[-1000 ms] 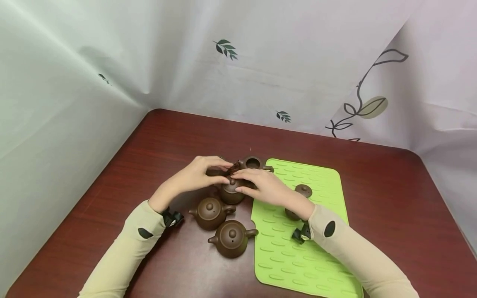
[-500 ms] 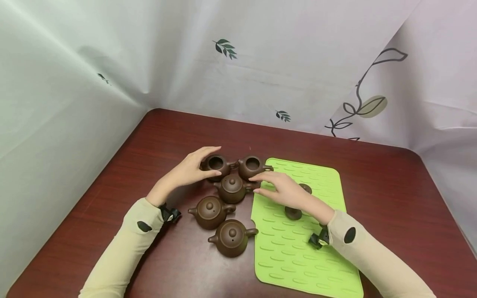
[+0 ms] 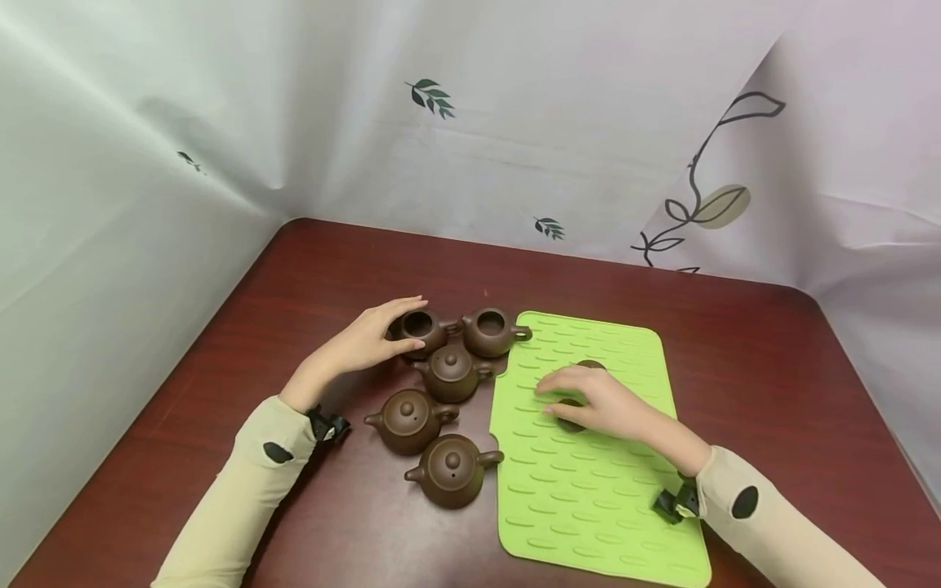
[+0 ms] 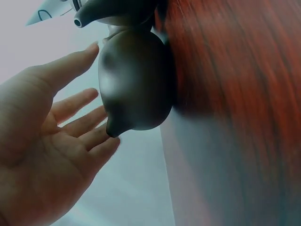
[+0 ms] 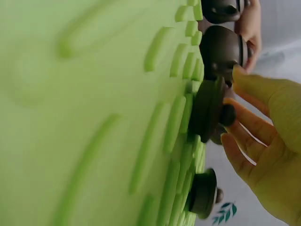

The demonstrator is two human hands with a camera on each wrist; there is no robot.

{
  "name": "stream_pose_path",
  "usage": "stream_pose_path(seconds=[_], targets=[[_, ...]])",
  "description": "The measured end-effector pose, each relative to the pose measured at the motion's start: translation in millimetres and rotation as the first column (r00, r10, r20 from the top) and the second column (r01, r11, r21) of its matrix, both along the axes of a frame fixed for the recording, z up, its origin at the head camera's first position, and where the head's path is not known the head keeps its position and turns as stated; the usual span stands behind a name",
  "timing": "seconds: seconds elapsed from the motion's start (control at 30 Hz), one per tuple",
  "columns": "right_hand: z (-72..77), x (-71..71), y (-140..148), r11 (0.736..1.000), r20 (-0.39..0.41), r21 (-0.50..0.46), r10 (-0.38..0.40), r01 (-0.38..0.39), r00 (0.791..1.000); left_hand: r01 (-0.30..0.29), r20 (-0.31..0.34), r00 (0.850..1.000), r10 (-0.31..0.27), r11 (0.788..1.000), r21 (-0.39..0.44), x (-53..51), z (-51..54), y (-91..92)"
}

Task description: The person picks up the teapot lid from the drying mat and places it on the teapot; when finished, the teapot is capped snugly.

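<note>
My left hand (image 3: 360, 339) is spread around the side of a lidless brown teapot (image 3: 417, 325) at the back left. In the left wrist view that teapot (image 4: 136, 84) stands just beyond the straight fingers; contact is unclear. Over the green mat hovers my right hand (image 3: 603, 400), thumb and fingers apart. Beneath it is a brown teapot lid (image 3: 569, 416), partly covered. The right wrist view shows the fingers close to this lid (image 5: 205, 110) and its knob, without a pinch. A second lid (image 3: 591, 364) lies farther back, partly hidden by the hand.
A second lidless teapot (image 3: 488, 331) stands at the back, beside the mat (image 3: 588, 506). Three lidded teapots stand toward the front: one behind (image 3: 451, 371), one in the middle (image 3: 408, 420) and one nearest (image 3: 452, 472). White curtains surround the red-brown table (image 3: 353, 523).
My right hand has moved from the back lidded teapot rightward to above the lid on the mat. My left hand has drawn back from that lidded teapot to the lidless one at back left.
</note>
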State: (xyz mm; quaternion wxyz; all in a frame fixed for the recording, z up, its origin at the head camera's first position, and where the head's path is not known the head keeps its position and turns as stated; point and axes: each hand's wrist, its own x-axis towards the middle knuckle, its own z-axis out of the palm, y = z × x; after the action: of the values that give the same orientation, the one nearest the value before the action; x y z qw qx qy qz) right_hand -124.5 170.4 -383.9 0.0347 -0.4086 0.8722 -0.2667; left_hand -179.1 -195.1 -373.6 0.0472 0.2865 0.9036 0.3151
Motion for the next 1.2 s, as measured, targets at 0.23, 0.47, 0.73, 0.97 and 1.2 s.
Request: stream_pose_path(seconds=[0.23, 0.47, 0.73, 0.97, 1.2], targets=[[-2.8, 8.8, 18, 0.999, -0.017, -0.030, -0.022, 0.021, 1.000, -0.020, 0.037, 0.999, 0.021, 0.999, -0.038, -2.8, -4.3, -4.7], [-1.9, 10.7, 29, 0.999, 0.041, 0.001, -0.038, 0.038, 0.998, -0.004, 0.034, 0.999, 0.006, 0.998, -0.058, -3.2, -3.9, -5.1], [-1.4, 11.2, 35, 0.997, 0.048, 0.046, -0.063, 0.061, 0.997, 0.016, 0.045, 0.999, -0.013, 0.998, -0.067, -5.0, -4.4, -7.6], [0.4, 6.2, 35, 0.997, 0.050, 0.071, -0.030, 0.027, 0.998, 0.011, 0.043, 0.999, -0.009, 0.999, -0.039, -5.0, -5.0, -9.8], [7.1, 2.7, 34, 0.995, 0.065, 0.094, -0.030, 0.024, 0.997, 0.007, 0.052, 0.999, -0.006, 1.000, -0.014, -5.3, -5.0, -10.8]])
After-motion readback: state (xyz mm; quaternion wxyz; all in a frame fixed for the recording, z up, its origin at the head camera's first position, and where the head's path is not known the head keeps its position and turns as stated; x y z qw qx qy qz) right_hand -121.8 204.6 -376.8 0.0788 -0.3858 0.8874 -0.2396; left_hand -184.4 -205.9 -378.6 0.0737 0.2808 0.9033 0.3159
